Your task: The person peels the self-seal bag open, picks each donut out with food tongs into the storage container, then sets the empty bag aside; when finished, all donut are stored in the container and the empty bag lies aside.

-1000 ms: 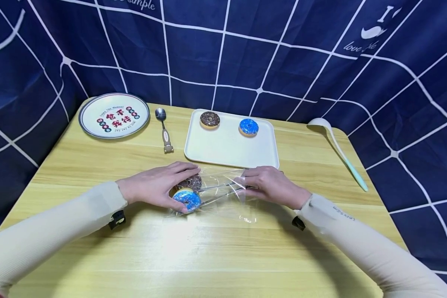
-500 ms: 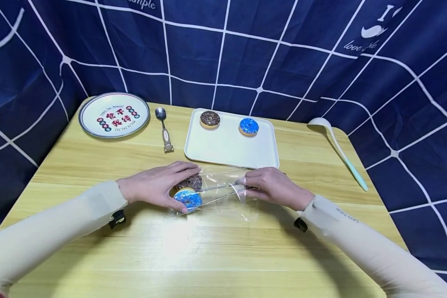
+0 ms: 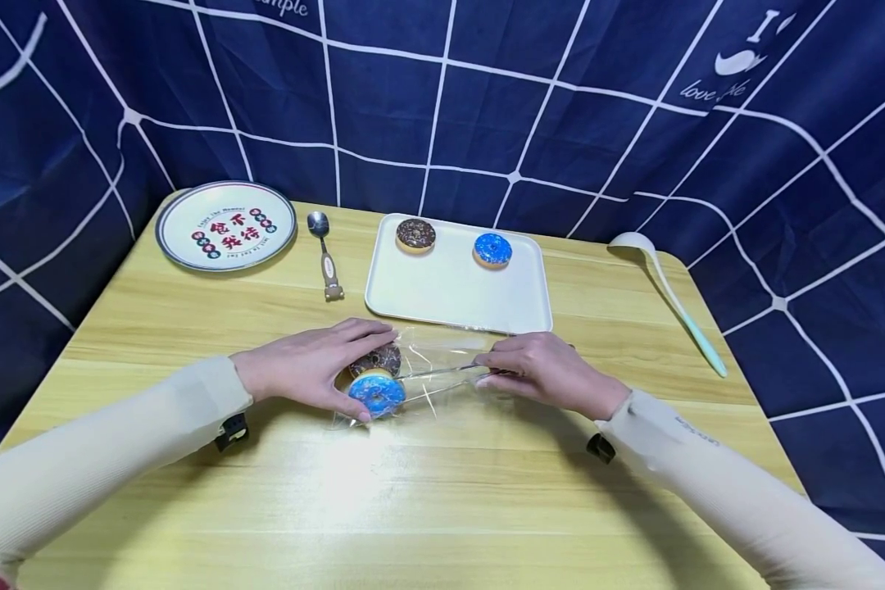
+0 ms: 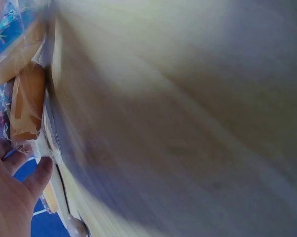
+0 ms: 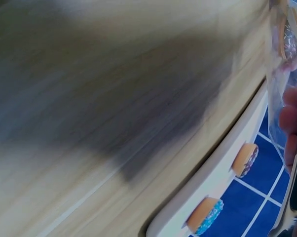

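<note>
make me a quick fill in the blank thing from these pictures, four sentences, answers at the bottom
The spoon lies ____ the patterned plate and the white tray.
The white tray bears one brown-iced donut and another donut whose icing is ____.
The number of donuts inside the clear bag at the left hand is ____.
In the head view, the ladle lies to the ____ of the white tray.

Missing words: between; blue; two; right

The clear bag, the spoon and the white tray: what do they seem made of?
Bag: thin, glossy plastic film, judging by its see-through creases and bright glints.
Spoon: shiny metal bowl, probably steel, given its reflections; the matte brown handle looks like plastic.
Tray: smooth, perhaps plastic; its even white surface leaves ceramic possible.
</note>
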Tool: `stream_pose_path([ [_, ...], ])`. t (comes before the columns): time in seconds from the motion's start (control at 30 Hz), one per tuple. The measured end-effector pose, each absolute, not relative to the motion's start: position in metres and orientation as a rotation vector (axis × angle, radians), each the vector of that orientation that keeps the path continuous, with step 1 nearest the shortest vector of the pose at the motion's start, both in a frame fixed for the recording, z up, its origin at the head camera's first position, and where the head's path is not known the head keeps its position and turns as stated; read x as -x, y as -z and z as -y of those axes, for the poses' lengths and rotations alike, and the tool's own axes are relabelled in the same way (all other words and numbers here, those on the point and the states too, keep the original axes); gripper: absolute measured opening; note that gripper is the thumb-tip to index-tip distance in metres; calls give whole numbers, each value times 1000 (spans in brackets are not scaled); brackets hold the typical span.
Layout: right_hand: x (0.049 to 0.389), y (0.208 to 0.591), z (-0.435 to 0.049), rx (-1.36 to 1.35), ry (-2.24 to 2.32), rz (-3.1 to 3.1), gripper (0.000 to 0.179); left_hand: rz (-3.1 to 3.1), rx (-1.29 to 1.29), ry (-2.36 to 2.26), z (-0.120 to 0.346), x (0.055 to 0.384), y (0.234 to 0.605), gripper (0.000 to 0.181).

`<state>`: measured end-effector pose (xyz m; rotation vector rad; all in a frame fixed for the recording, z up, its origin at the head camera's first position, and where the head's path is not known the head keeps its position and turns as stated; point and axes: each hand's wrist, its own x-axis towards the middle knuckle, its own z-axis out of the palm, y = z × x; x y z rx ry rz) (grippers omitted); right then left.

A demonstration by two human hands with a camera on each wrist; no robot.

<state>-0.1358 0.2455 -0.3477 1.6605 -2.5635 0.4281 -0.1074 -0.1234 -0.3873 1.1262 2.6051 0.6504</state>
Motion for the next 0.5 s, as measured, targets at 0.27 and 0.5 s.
stream_pose_path([
  [0.27, 131, 341, -257, -1610, -472, 2618, 21, -2611, -1146, -645, 125, 109, 388, 114],
  [0.5, 127, 339, -280, -1512, -628, 2689, 23, -2616, -1142, -637, 125, 109, 387, 113],
])
